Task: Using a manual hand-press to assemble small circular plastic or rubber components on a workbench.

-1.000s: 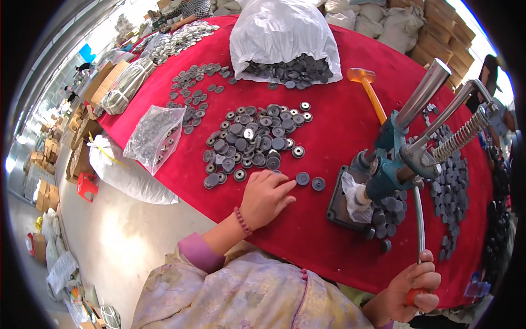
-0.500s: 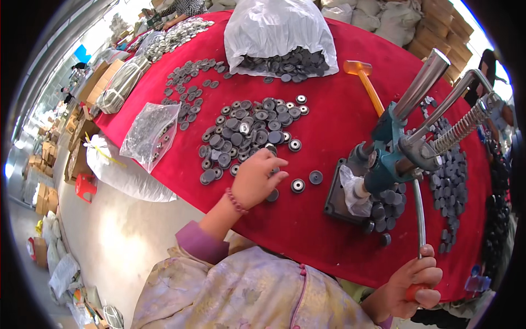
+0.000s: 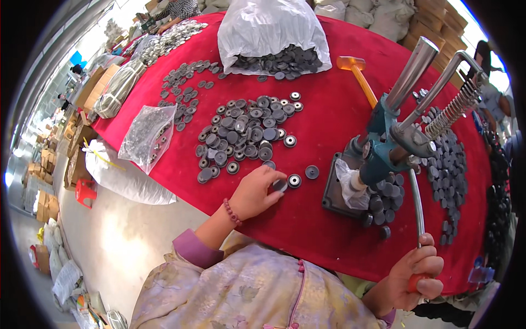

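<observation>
My left hand (image 3: 255, 193) is just nearer than the pile of grey round caps (image 3: 233, 135), with thumb and forefinger closed on a grey round cap (image 3: 280, 185). Right beside those fingertips lies a ring-centred cap (image 3: 294, 181), and a plain grey cap (image 3: 312, 172) is a little farther right. My right hand (image 3: 415, 275) is wrapped round the red grip of the metal lever (image 3: 418, 205). That lever belongs to a green hand press (image 3: 378, 159) standing at the right of the table. White plastic (image 3: 350, 183) covers part of the press base.
A white sack (image 3: 274, 33) spills grey caps at the back. An orange-headed hammer (image 3: 359, 77) lies behind the press. More caps (image 3: 448, 181) are heaped at the right. A clear bag of small parts (image 3: 147, 138) rests at the table's left edge. Someone's arm (image 3: 169, 24) shows far off.
My left hand has come down from the pile's edge toward the near side, and its fingers have closed on a grey cap. The right hand stays on the lever. The view has shifted slightly.
</observation>
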A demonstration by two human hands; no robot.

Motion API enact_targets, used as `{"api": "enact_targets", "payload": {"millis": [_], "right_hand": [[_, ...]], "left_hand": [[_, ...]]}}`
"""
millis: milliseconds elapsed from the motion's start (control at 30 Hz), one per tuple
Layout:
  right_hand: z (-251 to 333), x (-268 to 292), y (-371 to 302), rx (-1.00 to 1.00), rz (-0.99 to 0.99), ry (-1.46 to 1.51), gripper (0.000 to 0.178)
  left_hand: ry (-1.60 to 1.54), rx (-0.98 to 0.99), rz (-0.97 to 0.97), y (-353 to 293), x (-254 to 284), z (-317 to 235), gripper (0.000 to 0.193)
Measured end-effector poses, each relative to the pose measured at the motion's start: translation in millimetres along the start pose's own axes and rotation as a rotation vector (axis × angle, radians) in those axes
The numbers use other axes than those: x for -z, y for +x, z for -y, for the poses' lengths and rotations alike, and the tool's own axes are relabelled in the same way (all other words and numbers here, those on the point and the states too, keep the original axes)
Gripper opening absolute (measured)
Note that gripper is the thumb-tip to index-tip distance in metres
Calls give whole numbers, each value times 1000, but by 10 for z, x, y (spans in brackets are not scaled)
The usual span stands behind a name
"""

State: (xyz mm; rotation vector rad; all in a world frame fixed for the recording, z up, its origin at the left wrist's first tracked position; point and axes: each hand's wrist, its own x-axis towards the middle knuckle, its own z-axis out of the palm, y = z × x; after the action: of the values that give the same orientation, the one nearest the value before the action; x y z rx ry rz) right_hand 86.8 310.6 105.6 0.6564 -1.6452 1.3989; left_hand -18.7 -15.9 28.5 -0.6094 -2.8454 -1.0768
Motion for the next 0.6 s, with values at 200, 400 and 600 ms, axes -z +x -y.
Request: {"api": "enact_targets", "payload": {"millis": [200,400,600], "right_hand": [[39,-46,22,11,-110,-29,21],[-165,-7,109,162,-23,251,2],[-190,-9,64,246,-202,258,11]], "left_hand": [[-83,-90,-60,294,-272,12,36],[80,-170,-59,280,-384,2,32],[205,-309,46,298,-455,-228,29]]}}
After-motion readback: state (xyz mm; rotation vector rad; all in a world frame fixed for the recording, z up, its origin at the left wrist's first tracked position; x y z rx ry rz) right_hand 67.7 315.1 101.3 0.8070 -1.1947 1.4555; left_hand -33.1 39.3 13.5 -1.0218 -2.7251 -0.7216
